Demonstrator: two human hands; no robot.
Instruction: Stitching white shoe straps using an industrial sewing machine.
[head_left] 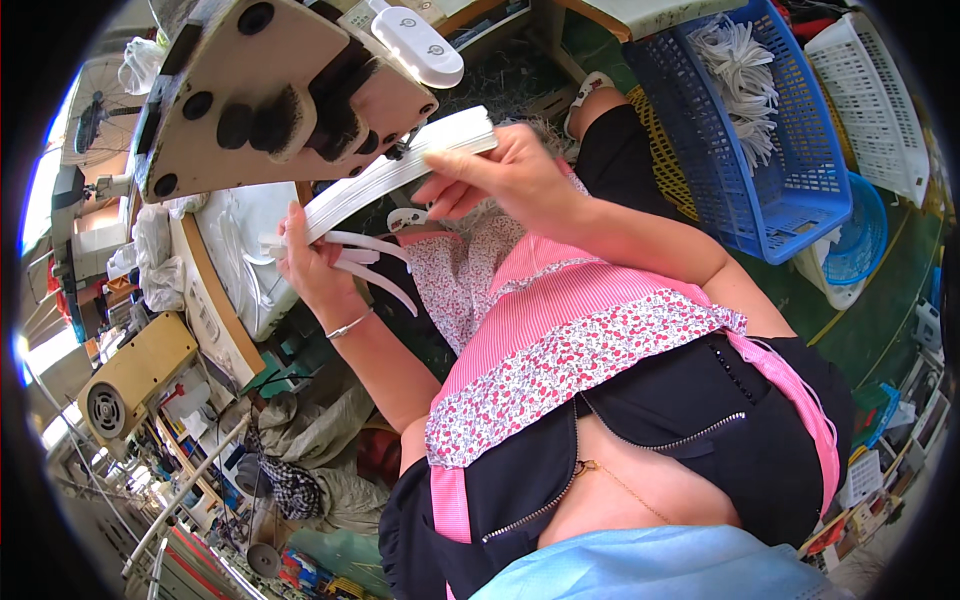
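Between my hands stretches a thick bundle of flat white strips (385, 178), held in front of a large off-white machine head (290, 95), possibly a sewing machine. My left hand (308, 255) closes round the lower left end, with a few loose strip ends (385, 280) curling out below the fingers. At the upper right end, my right hand (500, 175) grips the bundle with the thumb on top and the fingers curled underneath. A small dark metal part of the machine (400, 150) hangs right by the bundle's upper edge; whether they touch, I cannot tell.
A blue plastic basket (800, 190) at the upper right holds bunches of white strips (738, 80). Beside it stand a white basket (870, 110) and a round blue basket (858, 235). More strips lie on the worktable (245, 265) at left. Another beige machine (140, 375) stands farther left.
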